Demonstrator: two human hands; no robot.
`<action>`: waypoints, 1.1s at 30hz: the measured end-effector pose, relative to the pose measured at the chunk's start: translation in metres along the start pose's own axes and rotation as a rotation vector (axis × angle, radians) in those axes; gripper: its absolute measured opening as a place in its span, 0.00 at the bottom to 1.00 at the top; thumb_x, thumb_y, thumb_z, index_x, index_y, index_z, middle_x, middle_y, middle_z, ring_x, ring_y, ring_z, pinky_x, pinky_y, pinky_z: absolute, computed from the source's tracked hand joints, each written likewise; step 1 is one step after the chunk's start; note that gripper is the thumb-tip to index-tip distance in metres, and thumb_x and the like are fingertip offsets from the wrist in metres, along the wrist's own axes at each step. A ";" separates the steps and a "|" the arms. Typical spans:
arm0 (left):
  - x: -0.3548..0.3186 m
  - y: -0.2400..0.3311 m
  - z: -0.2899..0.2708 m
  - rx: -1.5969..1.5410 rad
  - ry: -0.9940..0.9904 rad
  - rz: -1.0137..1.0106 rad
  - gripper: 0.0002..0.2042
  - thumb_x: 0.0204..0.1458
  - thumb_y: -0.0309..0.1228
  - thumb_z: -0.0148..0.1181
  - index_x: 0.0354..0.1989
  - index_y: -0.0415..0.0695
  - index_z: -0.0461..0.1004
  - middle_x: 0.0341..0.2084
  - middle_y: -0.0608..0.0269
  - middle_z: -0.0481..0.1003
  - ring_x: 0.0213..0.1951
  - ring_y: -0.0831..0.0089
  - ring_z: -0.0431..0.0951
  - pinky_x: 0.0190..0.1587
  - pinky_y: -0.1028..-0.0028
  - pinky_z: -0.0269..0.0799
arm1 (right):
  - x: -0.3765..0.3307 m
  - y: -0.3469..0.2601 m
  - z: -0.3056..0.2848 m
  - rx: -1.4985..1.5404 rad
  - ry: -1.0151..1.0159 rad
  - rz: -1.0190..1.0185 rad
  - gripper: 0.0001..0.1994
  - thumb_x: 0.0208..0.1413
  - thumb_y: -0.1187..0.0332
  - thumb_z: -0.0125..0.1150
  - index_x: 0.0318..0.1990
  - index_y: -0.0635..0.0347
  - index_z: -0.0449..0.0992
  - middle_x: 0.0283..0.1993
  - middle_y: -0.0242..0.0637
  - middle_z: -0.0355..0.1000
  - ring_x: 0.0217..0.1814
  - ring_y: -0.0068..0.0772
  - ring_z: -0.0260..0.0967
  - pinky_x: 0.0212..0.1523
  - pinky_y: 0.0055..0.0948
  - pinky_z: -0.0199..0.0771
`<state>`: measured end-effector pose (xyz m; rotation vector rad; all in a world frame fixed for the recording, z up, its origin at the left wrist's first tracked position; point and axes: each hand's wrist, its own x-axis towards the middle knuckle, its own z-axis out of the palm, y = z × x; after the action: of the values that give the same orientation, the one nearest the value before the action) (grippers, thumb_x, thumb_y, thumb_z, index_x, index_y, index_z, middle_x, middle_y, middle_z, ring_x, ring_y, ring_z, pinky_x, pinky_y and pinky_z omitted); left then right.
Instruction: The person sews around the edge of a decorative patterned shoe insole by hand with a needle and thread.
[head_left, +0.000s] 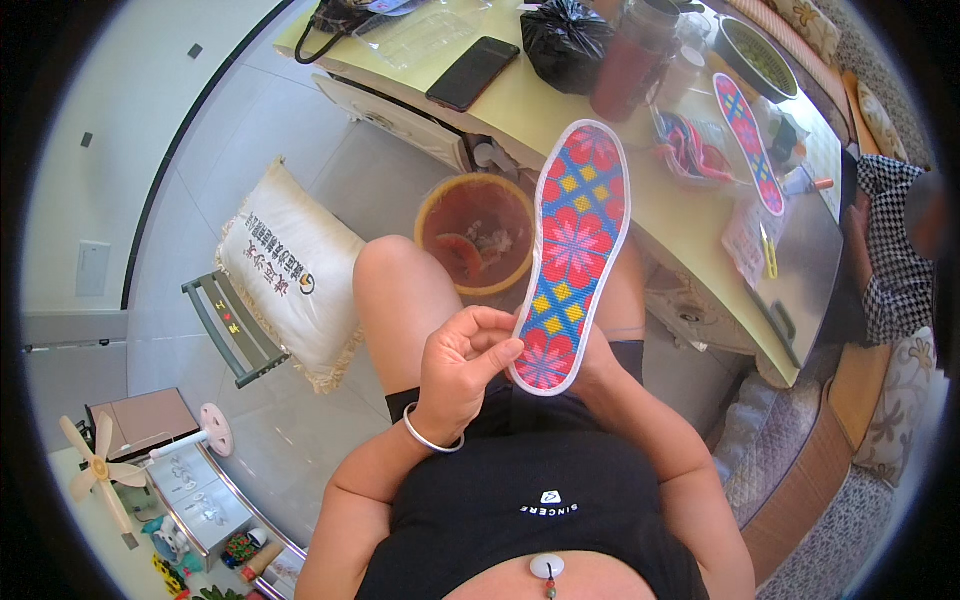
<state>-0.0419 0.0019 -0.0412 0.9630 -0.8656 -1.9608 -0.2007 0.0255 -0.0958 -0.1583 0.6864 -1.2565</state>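
Note:
An embroidered insole [572, 250], patterned with red and pink flowers on blue with yellow diamonds and a white edge, is held up over my lap. My left hand [462, 362] pinches its lower left edge between thumb and fingers. Behind the insole's lower right side is my right hand [598, 362]; its fingers are hidden by the insole. A second insole [748, 143] of like pattern lies on the table, close to a plastic tray with pink thread [690, 150] and yellow-handled thread snips [769, 252].
The yellowish table [640, 195] also bears a phone [473, 74], a black plastic bag [566, 45], a large jar [632, 60] and a green basket [757, 58]. An orange-rimmed bin [432, 225] stands by my knee. A cushion [290, 270] rests on a folding stool [232, 330]. Another person [890, 250] is at the right.

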 end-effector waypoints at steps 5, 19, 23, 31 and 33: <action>0.001 0.002 -0.001 0.033 0.006 -0.011 0.10 0.53 0.19 0.59 0.42 0.34 0.69 0.30 0.57 0.79 0.31 0.77 0.78 0.33 0.80 0.74 | 0.004 0.006 -0.011 0.035 0.000 0.043 0.14 0.57 0.65 0.58 0.44 0.66 0.73 0.39 0.43 0.75 0.37 0.35 0.75 0.36 0.31 0.79; 0.012 -0.016 -0.015 -0.807 -0.177 -0.308 0.10 0.54 0.25 0.57 0.45 0.38 0.71 0.26 0.60 0.74 0.26 0.73 0.71 0.31 0.77 0.69 | -0.012 -0.016 0.034 -0.984 0.000 -0.635 0.03 0.50 0.77 0.63 0.33 0.65 0.75 0.30 0.36 0.73 0.30 0.25 0.70 0.32 0.24 0.70; 0.016 -0.025 -0.024 -1.022 -0.252 -0.346 0.12 0.58 0.32 0.52 0.45 0.38 0.70 0.22 0.61 0.70 0.23 0.74 0.68 0.30 0.78 0.68 | -0.014 -0.023 0.054 -1.220 0.004 -0.913 0.05 0.46 0.77 0.65 0.28 0.63 0.73 0.25 0.39 0.68 0.23 0.37 0.69 0.24 0.28 0.70; 0.019 -0.028 -0.024 -1.120 -0.339 -0.346 0.11 0.60 0.33 0.50 0.44 0.38 0.70 0.22 0.61 0.69 0.22 0.75 0.66 0.28 0.80 0.66 | -0.016 -0.021 0.056 -1.196 0.009 -0.967 0.06 0.43 0.80 0.65 0.28 0.63 0.73 0.26 0.38 0.68 0.25 0.34 0.70 0.24 0.27 0.69; 0.018 -0.028 -0.022 -1.108 -0.340 -0.337 0.11 0.60 0.32 0.50 0.43 0.37 0.70 0.22 0.60 0.69 0.22 0.75 0.66 0.28 0.80 0.66 | -0.017 -0.020 0.054 -1.186 0.007 -0.980 0.06 0.43 0.80 0.65 0.28 0.63 0.73 0.26 0.38 0.68 0.25 0.35 0.70 0.24 0.27 0.69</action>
<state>-0.0403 -0.0049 -0.0803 0.1075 0.3118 -2.4293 -0.1897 0.0205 -0.0367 -1.6168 1.3772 -1.5782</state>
